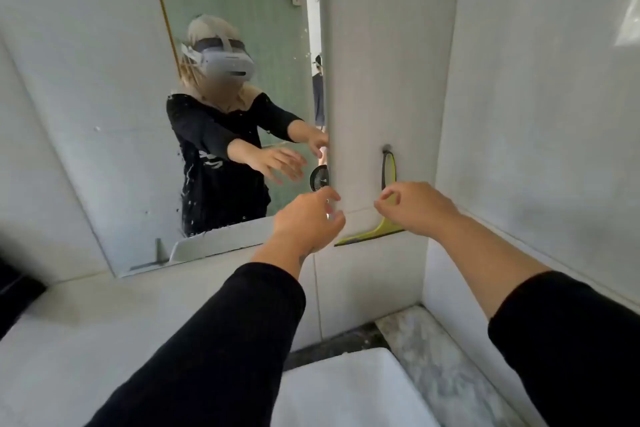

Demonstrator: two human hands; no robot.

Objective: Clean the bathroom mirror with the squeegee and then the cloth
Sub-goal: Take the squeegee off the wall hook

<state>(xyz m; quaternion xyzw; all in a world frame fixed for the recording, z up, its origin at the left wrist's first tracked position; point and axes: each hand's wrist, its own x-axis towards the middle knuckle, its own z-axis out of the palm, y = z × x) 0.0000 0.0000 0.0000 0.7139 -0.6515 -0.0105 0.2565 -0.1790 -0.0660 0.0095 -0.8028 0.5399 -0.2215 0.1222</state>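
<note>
The bathroom mirror hangs on the white tiled wall at the left and is speckled with water drops. To its right a yellow-green squeegee hangs from a small wall hook, blade at the bottom. My right hand is in front of the squeegee's handle, fingers loosely curled, holding nothing. My left hand hovers near the mirror's lower right corner, fingers relaxed and empty. No cloth is in view.
A white sink basin sits below, with a marble counter to its right. A tiled side wall closes in on the right. A dark object lies at the left edge.
</note>
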